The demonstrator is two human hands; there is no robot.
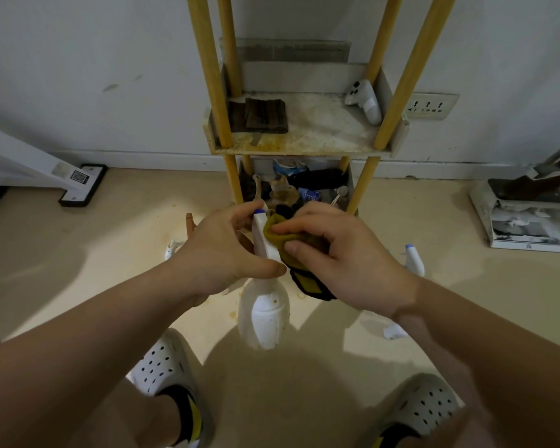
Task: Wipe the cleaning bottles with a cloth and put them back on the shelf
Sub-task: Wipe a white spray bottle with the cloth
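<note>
My left hand (222, 250) grips the neck and spray head of a white spray bottle (264, 313), held above the floor with its body pointing toward me. A yellow-and-black cloth (304, 279) is bunched in my right hand (340, 257), which presses it against the bottle's white trigger head. Two more white spray bottles stand on the floor: one (413, 260) to the right of my right hand, one (172, 248) mostly hidden behind my left wrist. The shelf unit (304, 147) with yellow poles stands straight ahead against the wall.
The stained middle shelf holds a dark folded cloth (265, 116) and a white game controller (364, 100). The bottom shelf (295, 185) is crammed with clutter. A white stand base (81, 185) sits at left, stacked items (527, 218) at right. My feet in white clogs are below.
</note>
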